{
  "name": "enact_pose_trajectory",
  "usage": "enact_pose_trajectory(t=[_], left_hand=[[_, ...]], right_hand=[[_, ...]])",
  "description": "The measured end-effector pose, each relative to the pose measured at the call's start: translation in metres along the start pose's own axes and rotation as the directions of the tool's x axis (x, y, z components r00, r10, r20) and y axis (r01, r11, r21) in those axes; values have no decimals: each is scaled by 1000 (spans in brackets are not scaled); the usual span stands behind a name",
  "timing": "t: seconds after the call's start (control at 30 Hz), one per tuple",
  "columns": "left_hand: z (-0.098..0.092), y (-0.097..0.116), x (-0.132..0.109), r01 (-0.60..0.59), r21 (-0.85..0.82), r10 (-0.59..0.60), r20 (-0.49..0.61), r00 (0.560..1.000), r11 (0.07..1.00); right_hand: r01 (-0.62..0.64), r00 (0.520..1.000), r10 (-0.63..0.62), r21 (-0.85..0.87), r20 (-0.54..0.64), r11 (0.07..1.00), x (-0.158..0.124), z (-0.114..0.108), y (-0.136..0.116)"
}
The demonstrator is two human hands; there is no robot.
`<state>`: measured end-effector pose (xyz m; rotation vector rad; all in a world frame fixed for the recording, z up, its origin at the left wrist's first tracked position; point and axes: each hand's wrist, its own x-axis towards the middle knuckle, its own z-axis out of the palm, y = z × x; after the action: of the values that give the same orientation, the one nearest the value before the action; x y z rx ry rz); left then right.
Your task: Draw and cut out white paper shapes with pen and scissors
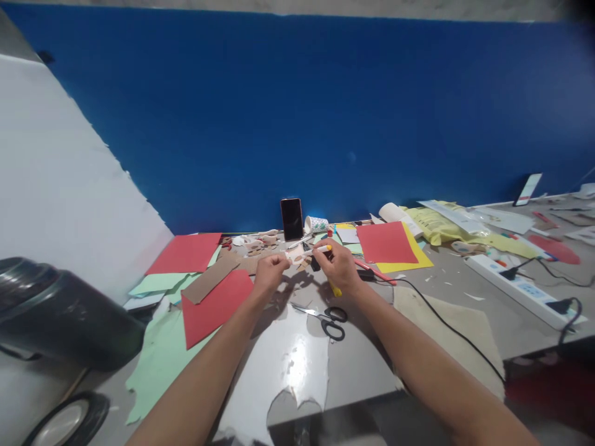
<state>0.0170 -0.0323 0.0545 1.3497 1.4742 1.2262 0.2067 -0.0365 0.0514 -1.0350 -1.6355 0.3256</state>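
The left hand (273, 272) is pinching a small pale piece (295, 254). The right hand (341, 270) holds a white-and-yellow pen-like tool (320, 249). Scissors (321, 317) lie on the surface (356, 365).

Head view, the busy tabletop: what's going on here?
A person's left hand pinches a small pale piece, while the right hand holds a slim white-and-yellow pen-like tool over it; whether they touch is unclear. Black-handled metal scissors lie between the forearms, and a dark rectangular phone stands upright beyond the hands.
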Motion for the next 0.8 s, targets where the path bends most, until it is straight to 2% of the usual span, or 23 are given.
enact_pose_trajectory(t=[0.07,0.2,0.33,0.43,0.5,0.63,0.8], left_hand=[[0,-1,1,3,-2,-3,-1,1000,1000],[1,-3,2,17,13,-17,-5,1000,1000],[0,-4,4,24,26,-23,-12,1000,999],[0,-5,5,26,29,-26,-12,1000,999],[0,-6,6,26,30,-26,-13,1000,999],[0,-7,7,25,28,-24,-15,1000,999],[-2,-11,10,32,-29,-31,29,999,999]], right_hand=[[-6,1000,6,26,-17,1000,1,-1,-2],[19,999,-19,4,33,1000,1,-2,-3],[-22,999,22,3,-27,1000,2,-4,-3],[-28,999,26,54,37,998,2,-3,-3],[-13,998,12,27,63,1000,2,-3,-2],[-36,999,35,-32,-39,999,3,-4,-1],[-108,986,116,70,-116,992,7,-7,4]])
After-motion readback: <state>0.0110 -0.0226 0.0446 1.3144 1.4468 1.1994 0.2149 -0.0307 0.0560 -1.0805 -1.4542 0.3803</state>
